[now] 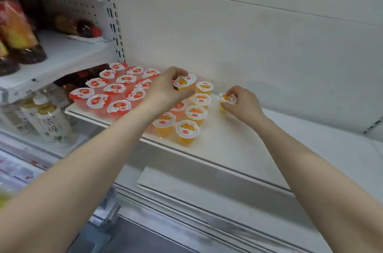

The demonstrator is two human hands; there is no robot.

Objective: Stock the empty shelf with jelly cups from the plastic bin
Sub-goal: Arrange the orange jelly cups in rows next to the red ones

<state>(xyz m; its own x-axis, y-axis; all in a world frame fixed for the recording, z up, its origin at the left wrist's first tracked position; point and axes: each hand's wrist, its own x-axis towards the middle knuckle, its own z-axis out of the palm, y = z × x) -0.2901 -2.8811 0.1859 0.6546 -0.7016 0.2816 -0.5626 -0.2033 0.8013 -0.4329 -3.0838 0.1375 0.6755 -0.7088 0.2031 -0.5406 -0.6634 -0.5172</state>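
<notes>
A white shelf (238, 140) holds several red jelly cups (116, 89) on its left part and several orange jelly cups (195, 112) beside them. My left hand (165, 89) grips an orange jelly cup (185, 81) just above the back of the orange group. My right hand (241, 103) pinches another orange jelly cup (227, 98) that stands apart on the shelf, to the right of the group. The plastic bin is out of view.
The shelf's right half (331, 149) is bare white. A slotted upright (115, 24) bounds the shelf on the left. Beyond it stand dark bottles (24, 41) on an upper shelf and pale drink bottles (49, 120) below. A lower ledge (207, 194) runs under the shelf.
</notes>
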